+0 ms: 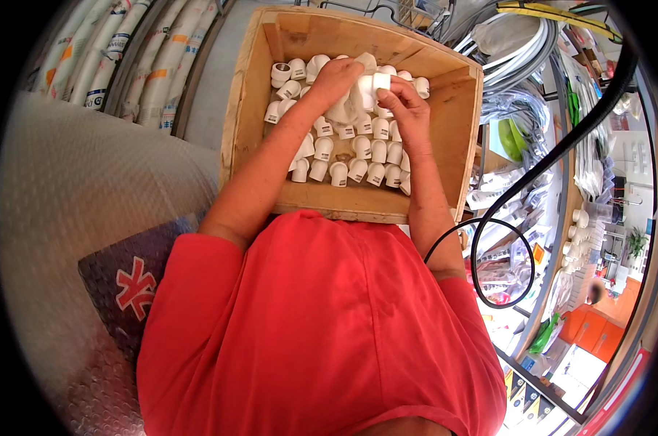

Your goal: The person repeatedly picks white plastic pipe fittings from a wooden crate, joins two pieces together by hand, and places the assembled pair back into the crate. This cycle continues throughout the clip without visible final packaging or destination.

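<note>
Both of my hands are over a wooden crate (234,123), toward its far side. Between the fingers and thumb of my right hand (407,109) is a white pipe elbow (373,89), raised above the others. My left hand (336,78) pinches a crumpled whitish cloth or thin bag (346,110), which hangs down beside that elbow; its exact material does not show. Below them, white pipe elbows (338,174) with small dark labels stand in rough rows on the crate's floor. My hands and the crumpled piece hide some of the far ones.
Long wrapped rolls or pipes (162,69) lie at the far left. Bubble wrap (53,240) covers much of the left side. Coiled hoses (521,47) and bagged goods (500,196) crowd the right. A black cable (561,149) loops near my right arm.
</note>
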Demonstrator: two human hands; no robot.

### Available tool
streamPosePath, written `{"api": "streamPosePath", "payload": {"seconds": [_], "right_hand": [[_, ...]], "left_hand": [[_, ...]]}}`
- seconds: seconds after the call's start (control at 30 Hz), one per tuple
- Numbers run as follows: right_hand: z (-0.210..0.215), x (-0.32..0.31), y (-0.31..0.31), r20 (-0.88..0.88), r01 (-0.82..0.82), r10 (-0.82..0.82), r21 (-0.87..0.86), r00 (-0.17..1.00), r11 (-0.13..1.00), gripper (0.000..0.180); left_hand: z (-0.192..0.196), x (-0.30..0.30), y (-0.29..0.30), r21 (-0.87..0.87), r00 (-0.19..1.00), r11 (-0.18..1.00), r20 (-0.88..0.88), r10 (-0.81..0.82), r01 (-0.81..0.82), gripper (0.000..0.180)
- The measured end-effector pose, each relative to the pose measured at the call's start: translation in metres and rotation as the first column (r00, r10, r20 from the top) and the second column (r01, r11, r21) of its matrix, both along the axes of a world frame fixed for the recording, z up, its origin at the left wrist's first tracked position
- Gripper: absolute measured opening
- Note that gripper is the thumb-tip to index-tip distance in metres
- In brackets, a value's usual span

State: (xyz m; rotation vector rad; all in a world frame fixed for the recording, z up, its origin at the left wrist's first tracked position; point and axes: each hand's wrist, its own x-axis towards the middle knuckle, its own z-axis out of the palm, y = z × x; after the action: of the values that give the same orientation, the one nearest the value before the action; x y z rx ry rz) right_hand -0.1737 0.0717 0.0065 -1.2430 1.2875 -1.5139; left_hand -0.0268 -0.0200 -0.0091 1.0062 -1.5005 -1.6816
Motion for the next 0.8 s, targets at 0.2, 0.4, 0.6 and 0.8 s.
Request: {"api": "streamPosePath", "payload": {"seconds": [0.2, 0.4, 0.6, 0.8], "right_hand": [[0.014, -0.005, 0.001, 0.372, -0.046, 0.007, 0.096, 0.928, 0.994, 0.018], [0.006, -0.004, -0.003, 0.442, 0.015, -0.054, 0.090, 0.896, 0.996, 0.020], [0.010, -0.004, -0.004, 0.397, 0.225, -0.250, 0.110, 0.883, 0.968, 0.021], [0.011, -0.011, -0.005, 0.303, 0.343, -0.394, 0.208, 0.868, 0.916, 0.031]], "left_hand": [[0.002, -0.003, 0.012, 0.512, 0.946, 0.842, -0.325, 0.005, 0.171, 0.039], [0.008, -0.001, 0.014, 0.452, 0.900, 0.843, -0.428, -0.083, 0.292, 0.036], [0.002, -0.004, 0.013, 0.359, 0.954, 0.930, -0.296, 0.034, 0.078, 0.034], [0.005, -0.007, 0.015, -0.292, 0.966, 0.922, -0.116, 0.230, -0.255, 0.035]]}}
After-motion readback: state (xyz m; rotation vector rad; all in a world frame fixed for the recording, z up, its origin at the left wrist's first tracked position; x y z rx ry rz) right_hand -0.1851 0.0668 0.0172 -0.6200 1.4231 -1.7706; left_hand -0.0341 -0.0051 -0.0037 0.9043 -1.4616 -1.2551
